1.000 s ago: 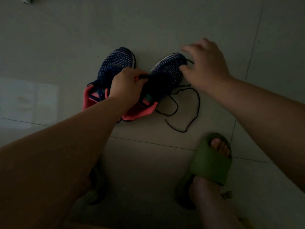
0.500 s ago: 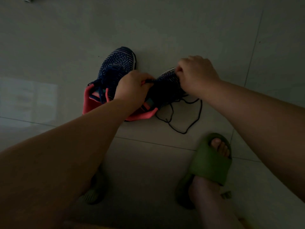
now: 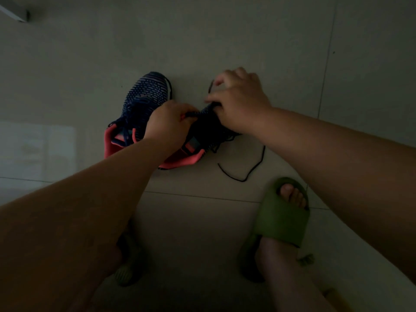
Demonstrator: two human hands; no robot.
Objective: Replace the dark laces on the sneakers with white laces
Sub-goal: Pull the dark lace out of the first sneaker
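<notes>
Two navy knit sneakers with pink collars stand side by side on the tiled floor. The left sneaker (image 3: 146, 97) still has its dark lace threaded. My left hand (image 3: 168, 124) grips the tongue area of the right sneaker (image 3: 202, 134), which is mostly hidden under both hands. My right hand (image 3: 238, 102) sits over that shoe's toe and pinches the dark lace (image 3: 247, 170), a short length sticking up by the fingers. The rest of the lace trails loose on the floor to the shoe's right. No white laces are in view.
My right foot in a green slide sandal (image 3: 281, 219) rests on the floor just below the loose lace. The other green sandal (image 3: 126, 271) shows under my left forearm. A pale object's corner (image 3: 15, 12) sits at the top left.
My right hand dropped onto the right sneaker's toe, closed on the lace and is now pulling it up and away. The loose loop on the floor has shrunk. My left hand kept its grip.
</notes>
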